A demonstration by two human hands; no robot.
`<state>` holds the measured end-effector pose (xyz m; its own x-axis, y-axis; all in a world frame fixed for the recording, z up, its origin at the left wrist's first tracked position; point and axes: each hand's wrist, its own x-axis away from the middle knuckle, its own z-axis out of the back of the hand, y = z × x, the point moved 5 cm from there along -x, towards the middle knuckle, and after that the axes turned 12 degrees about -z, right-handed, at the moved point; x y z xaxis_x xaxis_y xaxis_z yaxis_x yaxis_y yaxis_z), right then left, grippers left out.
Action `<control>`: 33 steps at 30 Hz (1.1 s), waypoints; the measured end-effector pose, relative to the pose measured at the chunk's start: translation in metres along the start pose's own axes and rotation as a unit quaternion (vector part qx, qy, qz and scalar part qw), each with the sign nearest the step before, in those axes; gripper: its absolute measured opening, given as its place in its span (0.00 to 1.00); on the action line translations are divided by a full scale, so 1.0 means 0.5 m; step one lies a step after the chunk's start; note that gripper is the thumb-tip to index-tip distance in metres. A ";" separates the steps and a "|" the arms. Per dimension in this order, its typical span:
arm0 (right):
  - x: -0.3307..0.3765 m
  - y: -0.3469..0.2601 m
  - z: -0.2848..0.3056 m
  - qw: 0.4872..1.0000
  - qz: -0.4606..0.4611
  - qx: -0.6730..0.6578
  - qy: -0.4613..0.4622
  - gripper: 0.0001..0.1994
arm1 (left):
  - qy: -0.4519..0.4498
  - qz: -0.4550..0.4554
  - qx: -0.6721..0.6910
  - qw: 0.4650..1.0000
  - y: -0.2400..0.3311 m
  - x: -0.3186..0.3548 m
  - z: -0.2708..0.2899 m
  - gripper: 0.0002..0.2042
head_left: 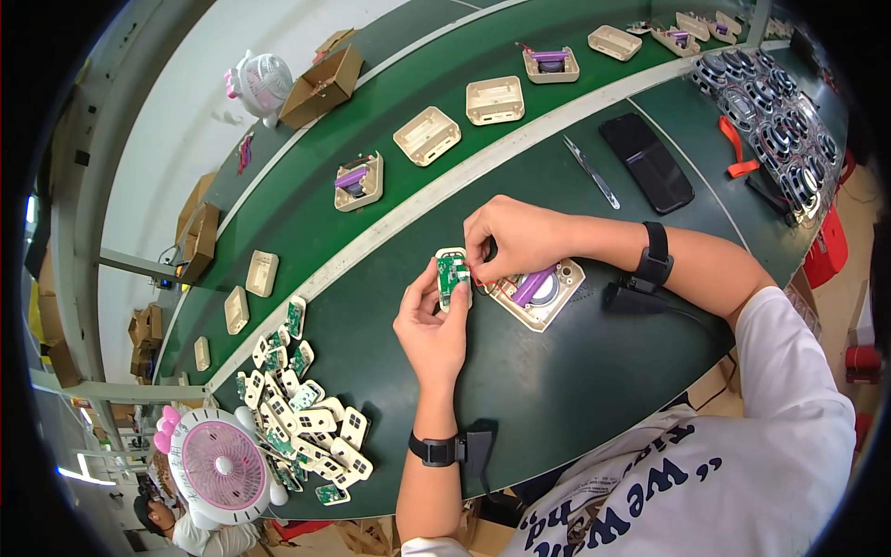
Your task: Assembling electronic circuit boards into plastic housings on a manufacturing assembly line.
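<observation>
Hands (pixel 432 330) (pixel 520 232) close together, left pinching circuit board (pixel 449 269), right pinching red wires (pixel 480 281), open tabletop (pixel 557 385) nearside, rail (pixel 436 191) beyond

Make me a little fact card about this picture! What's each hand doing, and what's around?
Left hand: holding a green circuit board in a cream cover
Right hand: fingers at the board's edge, near red wires; exact grip hidden
Beside the board: cream shell with a purple battery
Left side: pile of covers and boards; pink-and-white fan
Beyond the hands: tweezers, black phone
Green belt: more cream shells
</observation>
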<state>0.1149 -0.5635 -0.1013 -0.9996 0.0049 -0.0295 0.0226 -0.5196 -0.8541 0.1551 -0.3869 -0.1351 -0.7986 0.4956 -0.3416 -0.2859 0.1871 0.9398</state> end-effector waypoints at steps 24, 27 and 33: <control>-0.003 0.010 -0.001 1.000 0.006 -0.018 -0.020 0.07 | 0.021 0.022 0.061 0.998 -0.019 0.007 -0.001 0.23; -0.015 0.013 -0.016 1.000 0.002 0.012 -0.012 0.06 | 0.010 0.017 0.033 0.999 -0.027 0.005 0.005 0.22; 0.012 -0.045 0.044 0.986 -0.060 0.156 0.023 0.12 | -0.008 -0.076 -0.113 0.991 0.000 -0.020 0.018 0.18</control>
<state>0.1081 -0.5705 -0.0707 -0.9924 0.1182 0.0327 -0.1108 -0.7496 -0.6526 0.1678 -0.3841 -0.1317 -0.7294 0.4900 -0.4774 -0.5151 0.0658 0.8546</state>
